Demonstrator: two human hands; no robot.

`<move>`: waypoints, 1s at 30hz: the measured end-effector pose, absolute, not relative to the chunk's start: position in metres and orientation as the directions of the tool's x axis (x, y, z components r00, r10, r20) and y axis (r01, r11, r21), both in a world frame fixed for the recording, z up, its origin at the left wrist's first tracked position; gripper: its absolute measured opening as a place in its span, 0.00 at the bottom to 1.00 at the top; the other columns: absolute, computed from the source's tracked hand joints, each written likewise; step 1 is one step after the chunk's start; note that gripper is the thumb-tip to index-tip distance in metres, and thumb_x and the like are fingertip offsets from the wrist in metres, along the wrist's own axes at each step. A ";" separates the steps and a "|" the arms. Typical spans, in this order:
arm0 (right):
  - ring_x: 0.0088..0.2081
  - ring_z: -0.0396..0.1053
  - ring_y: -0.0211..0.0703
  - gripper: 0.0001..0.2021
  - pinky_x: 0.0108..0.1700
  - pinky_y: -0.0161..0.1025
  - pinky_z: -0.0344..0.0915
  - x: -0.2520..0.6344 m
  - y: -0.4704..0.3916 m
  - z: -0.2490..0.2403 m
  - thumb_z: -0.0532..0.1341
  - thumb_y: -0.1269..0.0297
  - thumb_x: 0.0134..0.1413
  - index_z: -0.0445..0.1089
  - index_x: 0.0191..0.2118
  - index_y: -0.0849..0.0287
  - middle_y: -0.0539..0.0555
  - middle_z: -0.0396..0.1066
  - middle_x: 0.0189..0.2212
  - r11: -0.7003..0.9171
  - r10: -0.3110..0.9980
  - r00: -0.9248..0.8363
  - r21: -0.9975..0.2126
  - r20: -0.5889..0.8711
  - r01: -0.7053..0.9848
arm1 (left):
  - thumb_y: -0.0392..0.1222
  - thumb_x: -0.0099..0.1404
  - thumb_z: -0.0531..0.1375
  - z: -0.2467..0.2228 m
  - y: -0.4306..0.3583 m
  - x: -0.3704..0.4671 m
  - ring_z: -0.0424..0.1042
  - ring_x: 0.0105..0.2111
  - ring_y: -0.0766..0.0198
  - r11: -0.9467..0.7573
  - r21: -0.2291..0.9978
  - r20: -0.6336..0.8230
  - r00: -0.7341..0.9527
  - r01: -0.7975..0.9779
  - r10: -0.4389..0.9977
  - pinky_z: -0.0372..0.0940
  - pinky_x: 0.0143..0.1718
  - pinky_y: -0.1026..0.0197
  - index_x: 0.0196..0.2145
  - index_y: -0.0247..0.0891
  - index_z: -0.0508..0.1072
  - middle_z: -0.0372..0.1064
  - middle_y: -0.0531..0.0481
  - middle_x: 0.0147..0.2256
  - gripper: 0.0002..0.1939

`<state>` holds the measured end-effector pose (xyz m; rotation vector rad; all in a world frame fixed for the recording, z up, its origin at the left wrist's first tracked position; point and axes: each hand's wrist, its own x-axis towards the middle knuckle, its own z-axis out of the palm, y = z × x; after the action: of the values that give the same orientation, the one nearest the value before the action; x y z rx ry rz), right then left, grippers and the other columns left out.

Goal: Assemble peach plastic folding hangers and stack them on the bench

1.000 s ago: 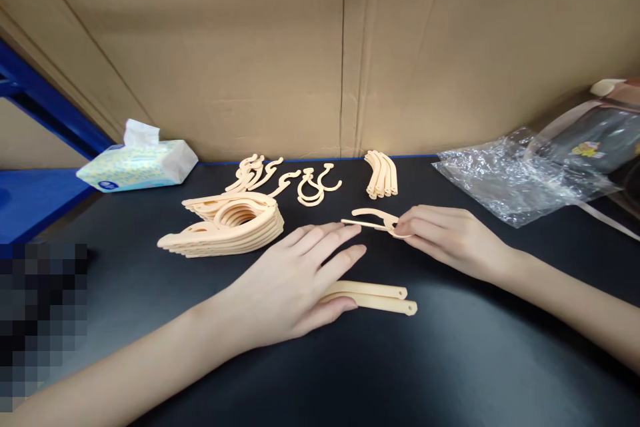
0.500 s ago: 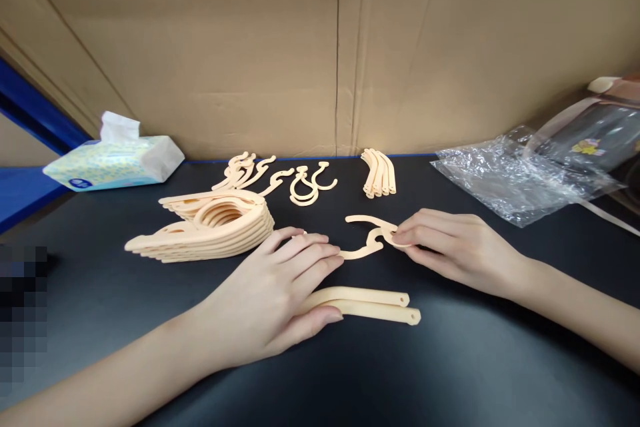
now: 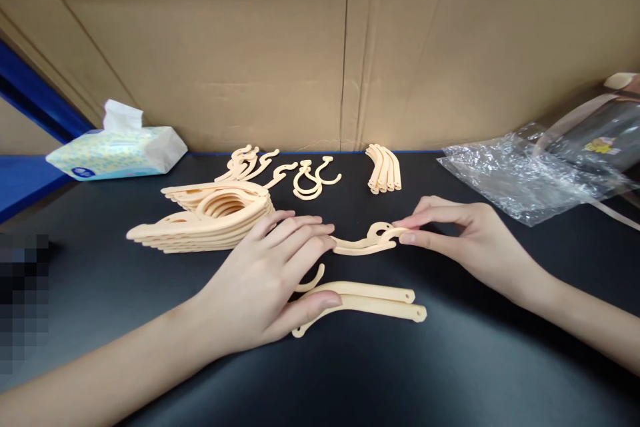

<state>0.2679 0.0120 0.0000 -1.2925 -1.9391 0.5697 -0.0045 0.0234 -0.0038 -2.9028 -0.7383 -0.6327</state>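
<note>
A cream plastic hanger piece (image 3: 363,245) with a ring in its middle lies tilted on the dark table. Its right part is pinched between the thumb and fingers of my right hand (image 3: 453,227). My left hand (image 3: 283,274) rests palm down with fingers stretched out, the fingertips by the piece's left end. Beneath that hand a cream hook (image 3: 315,280) shows in part. Two slim cream hanger arms (image 3: 370,304) with end holes lie side by side, and my left thumb reaches over them. A stack of folded hanger bodies (image 3: 210,224) stands just left of my left hand.
At the back lie several loose cream hooks (image 3: 313,184) and a bundle of hanger arms (image 3: 385,168). A tissue pack (image 3: 117,150) stands at the back left. Clear plastic wrapping (image 3: 525,174) and a transparent bag (image 3: 595,130) are on the right. A cardboard wall (image 3: 240,47) closes off the back.
My right hand has turned and lifted its end of the hanger piece, which now shows more edge-on. My left hand has shifted slightly left, uncovering the hook and more of the two arms.
</note>
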 end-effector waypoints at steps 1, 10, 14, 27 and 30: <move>0.32 0.71 0.41 0.07 0.37 0.40 0.66 0.266 0.013 -0.002 0.65 0.55 0.52 0.76 0.34 0.50 0.49 0.74 0.28 0.379 0.925 -0.232 -0.709 0.300 0.594 | 0.53 0.71 0.47 -0.003 0.023 -0.005 0.63 0.54 0.53 -0.880 0.030 0.405 0.799 0.474 0.444 0.52 0.55 0.51 0.49 0.33 0.67 0.67 0.41 0.52 0.22; 0.34 0.65 0.40 0.05 0.38 0.42 0.56 0.263 0.015 -0.012 0.61 0.62 0.58 0.73 0.35 0.54 0.49 0.73 0.31 0.575 0.790 -0.407 -0.323 0.458 0.752 | 0.57 0.69 0.49 -0.007 0.023 -0.005 0.61 0.56 0.56 -0.895 0.069 0.327 0.837 0.441 0.438 0.43 0.60 0.52 0.55 0.39 0.65 0.67 0.49 0.54 0.24; 0.37 0.66 0.40 0.05 0.40 0.42 0.58 0.268 0.016 -0.011 0.59 0.65 0.60 0.73 0.36 0.54 0.50 0.72 0.37 0.607 0.767 -0.456 -0.277 0.452 0.745 | 0.57 0.69 0.50 -0.008 0.024 -0.005 0.62 0.56 0.55 -0.898 0.053 0.335 0.839 0.436 0.428 0.44 0.60 0.51 0.54 0.38 0.66 0.69 0.48 0.52 0.24; 0.43 0.70 0.40 0.07 0.46 0.39 0.65 0.281 0.017 -0.012 0.57 0.69 0.60 0.73 0.39 0.57 0.53 0.73 0.44 0.688 0.712 -0.551 -0.275 0.436 0.671 | 0.52 0.70 0.50 -0.005 0.025 -0.004 0.60 0.56 0.56 -0.873 0.092 0.300 0.823 0.478 0.482 0.47 0.60 0.52 0.54 0.39 0.67 0.67 0.49 0.53 0.20; 0.43 0.69 0.39 0.07 0.46 0.38 0.65 0.280 0.018 -0.013 0.57 0.70 0.60 0.73 0.38 0.57 0.52 0.73 0.44 0.685 0.719 -0.550 -0.297 0.425 0.665 | 0.52 0.70 0.50 -0.005 0.025 -0.004 0.59 0.57 0.56 -0.871 0.094 0.296 0.821 0.483 0.488 0.47 0.61 0.52 0.54 0.40 0.67 0.67 0.48 0.52 0.20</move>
<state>0.2804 0.0177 -0.0133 -1.0640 -2.3749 0.1369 -0.0044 0.0254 -0.0050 -3.0117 -0.8027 -0.4959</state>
